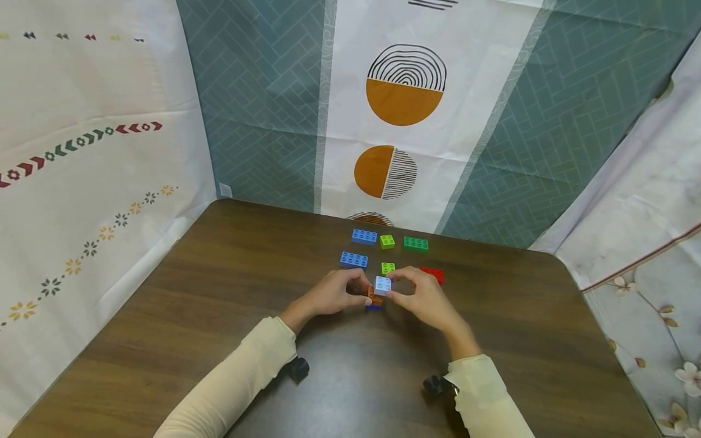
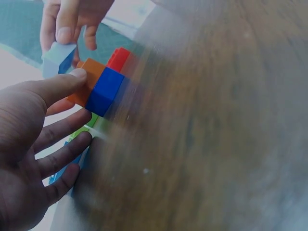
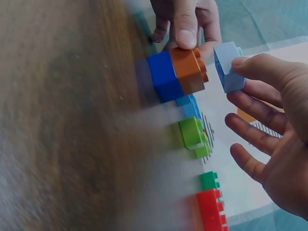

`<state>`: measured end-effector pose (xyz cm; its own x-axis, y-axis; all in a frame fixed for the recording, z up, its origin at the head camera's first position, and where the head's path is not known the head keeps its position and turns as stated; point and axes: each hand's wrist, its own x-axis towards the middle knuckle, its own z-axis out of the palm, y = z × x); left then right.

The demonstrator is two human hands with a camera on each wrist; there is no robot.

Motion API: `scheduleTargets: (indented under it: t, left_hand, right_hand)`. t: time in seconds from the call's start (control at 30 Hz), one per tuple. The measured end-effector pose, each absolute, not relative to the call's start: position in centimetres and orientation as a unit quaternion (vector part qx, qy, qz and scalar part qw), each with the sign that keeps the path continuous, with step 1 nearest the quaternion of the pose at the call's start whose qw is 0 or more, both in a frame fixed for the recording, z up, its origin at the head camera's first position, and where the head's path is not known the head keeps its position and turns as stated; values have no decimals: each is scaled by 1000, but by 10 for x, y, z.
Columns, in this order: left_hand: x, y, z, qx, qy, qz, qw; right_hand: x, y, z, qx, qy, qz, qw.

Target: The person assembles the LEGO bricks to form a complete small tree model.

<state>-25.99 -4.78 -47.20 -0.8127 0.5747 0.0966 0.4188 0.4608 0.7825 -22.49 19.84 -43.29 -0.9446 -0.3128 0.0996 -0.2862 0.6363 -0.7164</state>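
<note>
My left hand [image 1: 336,293] pinches an orange brick [image 3: 187,71] between thumb and fingers. That brick is stacked on a dark blue brick [image 2: 105,91], which stands on the table. A pale blue brick [image 1: 383,286] is gripped by my right hand [image 1: 429,298], thumb on one side and fingertips on the other. In the right wrist view the pale blue brick [image 3: 227,67] is tilted and apart from the orange brick's studs, with its hollow underside turned toward them. From the head, it overlaps the far part of the stack.
Beyond the hands lie two long blue bricks [image 1: 353,260], two small lime bricks [image 1: 387,241], a green brick [image 1: 415,244] and a red brick [image 1: 433,275], partly behind the right hand. The brown wooden table [image 1: 219,292] meets patterned cloth [image 1: 263,121] at its back and sides.
</note>
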Motion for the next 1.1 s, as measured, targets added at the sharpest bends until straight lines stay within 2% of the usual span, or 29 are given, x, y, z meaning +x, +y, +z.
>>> scheduleTargets:
  t: [0.7,1.1]
  left_hand:
    - [-259,-48,-475,293,850,431,81]
    - [-255,-44,-467,307,822,478,44]
  right_hand:
    - [-224,191,-441,-170,901,-397,44]
    - [-223,191,-441,-172,900,-398,45]
